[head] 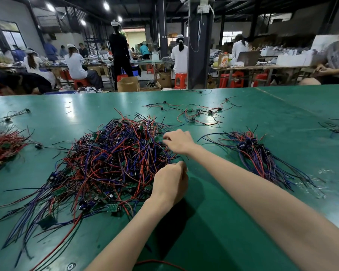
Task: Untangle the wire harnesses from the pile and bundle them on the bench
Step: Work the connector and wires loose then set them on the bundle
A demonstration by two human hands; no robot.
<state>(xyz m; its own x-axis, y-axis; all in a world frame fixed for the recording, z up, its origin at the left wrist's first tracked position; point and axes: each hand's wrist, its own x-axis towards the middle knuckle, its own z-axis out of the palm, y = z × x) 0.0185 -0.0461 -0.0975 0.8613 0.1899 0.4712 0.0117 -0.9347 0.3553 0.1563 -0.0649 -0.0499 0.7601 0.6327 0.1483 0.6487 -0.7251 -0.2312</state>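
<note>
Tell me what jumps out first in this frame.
A big tangled pile of red, blue and black wire harnesses fills the middle of the green bench, with the left hand and right hand at its right edge. A tidier bundle lies further right.

glossy green bench (pixel 243 114) – plastic-coated wires (pixel 114 153), smooth
</note>
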